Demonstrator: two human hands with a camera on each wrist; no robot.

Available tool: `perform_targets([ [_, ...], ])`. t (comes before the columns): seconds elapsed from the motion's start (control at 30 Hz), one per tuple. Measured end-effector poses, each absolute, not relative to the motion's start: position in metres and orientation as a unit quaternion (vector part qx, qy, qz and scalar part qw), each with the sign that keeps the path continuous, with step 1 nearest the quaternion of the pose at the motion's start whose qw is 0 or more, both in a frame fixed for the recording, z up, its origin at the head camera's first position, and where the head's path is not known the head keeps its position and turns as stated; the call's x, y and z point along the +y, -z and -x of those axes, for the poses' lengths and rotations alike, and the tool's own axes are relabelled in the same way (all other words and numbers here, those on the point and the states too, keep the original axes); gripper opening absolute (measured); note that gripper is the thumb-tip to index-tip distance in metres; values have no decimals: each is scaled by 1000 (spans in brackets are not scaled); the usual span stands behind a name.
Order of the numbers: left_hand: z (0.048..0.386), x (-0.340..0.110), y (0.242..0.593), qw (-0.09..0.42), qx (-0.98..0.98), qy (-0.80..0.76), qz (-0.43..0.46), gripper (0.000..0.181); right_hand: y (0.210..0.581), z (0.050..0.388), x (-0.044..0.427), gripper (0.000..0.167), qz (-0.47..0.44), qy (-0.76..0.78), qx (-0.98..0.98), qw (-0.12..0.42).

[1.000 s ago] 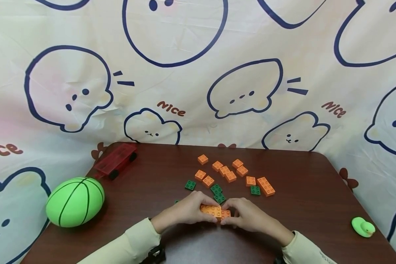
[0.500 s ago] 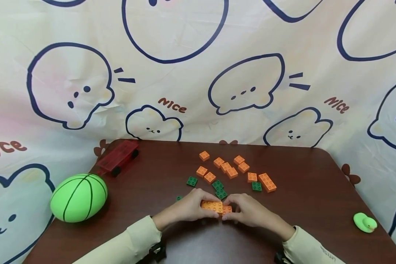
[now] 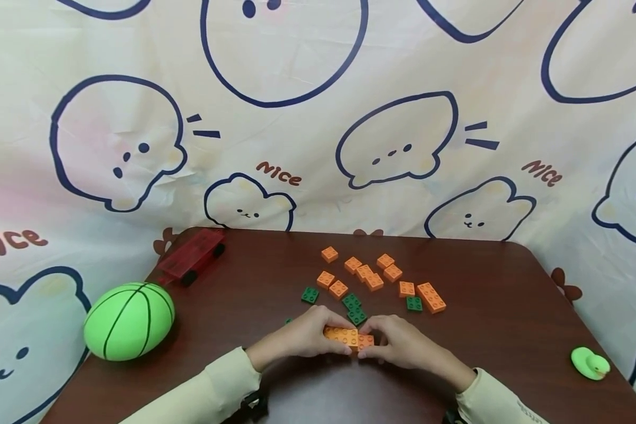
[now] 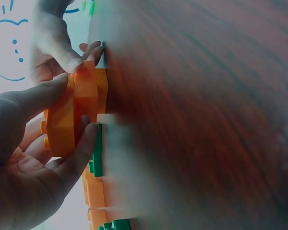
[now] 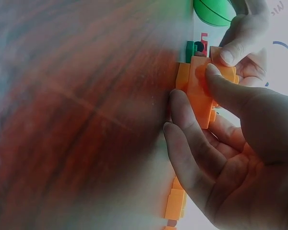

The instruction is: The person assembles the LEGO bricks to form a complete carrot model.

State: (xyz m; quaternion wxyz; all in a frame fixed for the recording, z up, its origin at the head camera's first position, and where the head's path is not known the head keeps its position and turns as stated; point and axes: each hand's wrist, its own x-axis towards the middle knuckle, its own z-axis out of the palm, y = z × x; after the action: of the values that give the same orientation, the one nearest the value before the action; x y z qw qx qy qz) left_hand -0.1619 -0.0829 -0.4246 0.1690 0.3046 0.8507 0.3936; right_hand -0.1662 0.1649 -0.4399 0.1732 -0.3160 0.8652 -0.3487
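Note:
Near the front middle of the table, both hands are at a small stack of orange toy bricks. My left hand (image 3: 310, 334) pinches the top long orange brick (image 3: 341, 335) between thumb and fingers, studs up. Another orange brick (image 3: 366, 342) juts out to the right beneath it, and my right hand (image 3: 400, 341) grips that one. In the left wrist view the top brick (image 4: 61, 124) is pressed against the brick under it (image 4: 86, 91), with a further orange piece (image 4: 102, 91) on the table side. Fingers hide part of the stack in the right wrist view.
Beyond the hands lie several loose orange bricks (image 3: 364, 272) and green bricks (image 3: 357, 315), plus a long orange brick (image 3: 431, 298). A green ball (image 3: 129, 321) and a red see-through toy car (image 3: 193, 257) stand left. A green toy duck (image 3: 589, 363) sits right.
The hands keep their hold on the orange bricks and hardly move. The whole head view shifts slightly; the loose bricks stay in place.

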Motion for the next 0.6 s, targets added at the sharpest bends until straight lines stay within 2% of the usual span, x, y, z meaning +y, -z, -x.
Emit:
perform_targets([
  [0.1, 162, -83, 424, 177, 849, -399, -297, 33, 440, 167, 165, 36, 316, 349, 864, 175],
  [0.33, 161, -81, 424, 158, 844, -408, -310, 31, 439, 168, 166, 36, 315, 347, 866, 176],
  [0.6, 161, -84, 429, 173, 829, -428, -315, 37, 439, 165, 166, 35, 309, 355, 863, 184],
])
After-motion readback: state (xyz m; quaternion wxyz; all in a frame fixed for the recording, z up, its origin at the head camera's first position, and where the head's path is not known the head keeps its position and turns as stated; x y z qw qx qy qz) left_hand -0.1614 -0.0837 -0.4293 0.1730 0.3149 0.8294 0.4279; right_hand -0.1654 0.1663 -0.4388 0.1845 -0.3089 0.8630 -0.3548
